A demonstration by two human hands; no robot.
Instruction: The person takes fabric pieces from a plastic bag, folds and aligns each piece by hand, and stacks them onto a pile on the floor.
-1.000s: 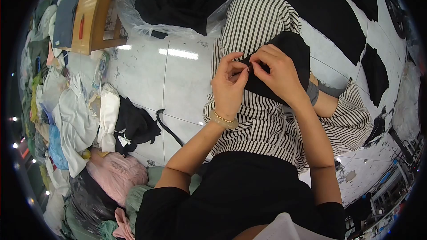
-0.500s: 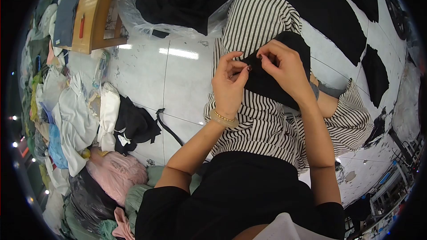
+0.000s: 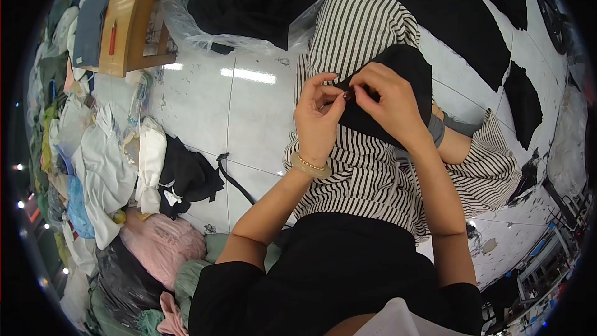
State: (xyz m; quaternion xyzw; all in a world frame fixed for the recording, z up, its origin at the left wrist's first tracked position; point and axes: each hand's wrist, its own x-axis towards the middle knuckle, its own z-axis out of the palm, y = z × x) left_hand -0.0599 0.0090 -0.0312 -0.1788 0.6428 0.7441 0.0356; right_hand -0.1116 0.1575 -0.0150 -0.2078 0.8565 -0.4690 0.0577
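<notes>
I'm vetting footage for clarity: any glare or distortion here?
Head view: strong fisheye, black corners, bowed table; head view: white glare streak on the floor; head view: black cloth too dark for detail.

1. Between and under the fingers (image 3: 378,81), black cloth (image 3: 362,118) looks matt and fairly smooth.
2. Around it, striped trousers (image 3: 364,18) are matt, creased cloth.
3. At the wrist behind the left fingers, a pale bangle (image 3: 313,170) looks smooth, and a beaded bracelet (image 3: 308,162) has a gold-toned shine.
4. Left of the fingers, floor tiles (image 3: 261,112) are glossy, reflecting light.
5. Beyond the fingers, leftward, clear plastic sheeting (image 3: 177,0) is wrinkled and shiny.
6. Farther left, a wooden table (image 3: 135,18) looks smooth, with a soft sheen.
</notes>
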